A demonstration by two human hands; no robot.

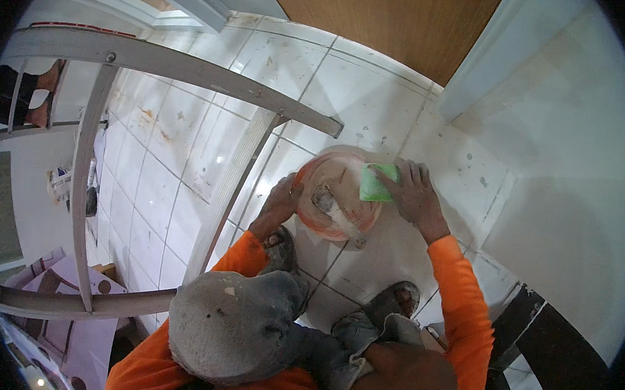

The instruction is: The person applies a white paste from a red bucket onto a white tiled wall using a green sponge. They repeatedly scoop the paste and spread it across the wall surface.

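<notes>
An orange bucket [303, 221], smeared with whitish residue, stands on the floor tiles between my feet and the door. My left hand [277, 203] is at its left rim, the fingers bent round the edge. Over the opposite rim, my right hand [420, 195] grips a green rectangular thing [375, 192], possibly a sponge or a small packet. Part of it is hidden by my thumb and fingers. Inside the bucket lie a grey lump [322, 197] and a pale strip [343, 221] reaching toward the near right rim; their kind is unclear.
A metal ladder [191, 70] stands close on the left. Beyond the bucket is a brown wooden door [390, 19], with a white wall [571, 227] to the right. A pale purple patterned sheet [76, 309] lies lower left. Another person's dark-clothed legs [22, 95] show far left.
</notes>
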